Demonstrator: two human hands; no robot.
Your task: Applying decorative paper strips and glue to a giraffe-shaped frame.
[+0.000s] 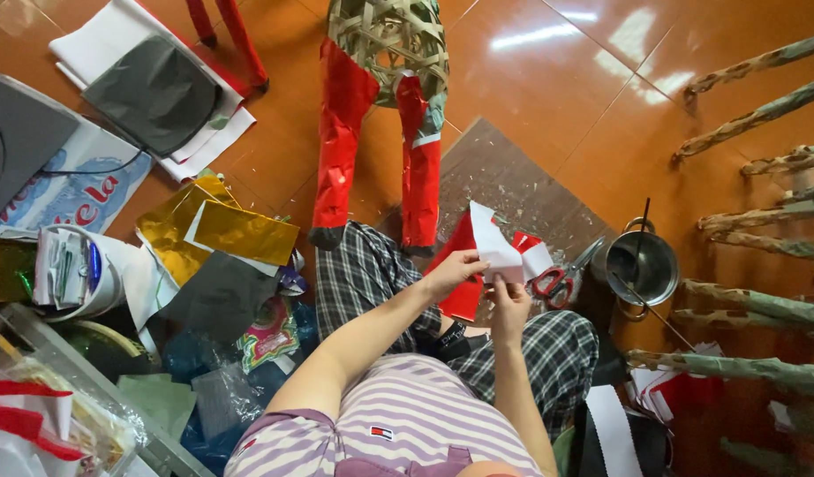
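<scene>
Seated on the floor, the person pinches a red-and-white paper sheet [491, 252] between left hand [454, 268] and right hand [510, 296] above the lap, red-handled scissors [561, 278] lying within reach.

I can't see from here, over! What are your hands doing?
Left hand and right hand both pinching red-and-white paper. Red-handled scissors beside it on floor, untouched. Nothing blocking.

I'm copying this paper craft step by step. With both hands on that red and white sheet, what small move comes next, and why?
Probably reach for the scissors: both the left hand and right hand pinch the red-and-white paper, and the scissors lie just beside it on the floor.
</scene>
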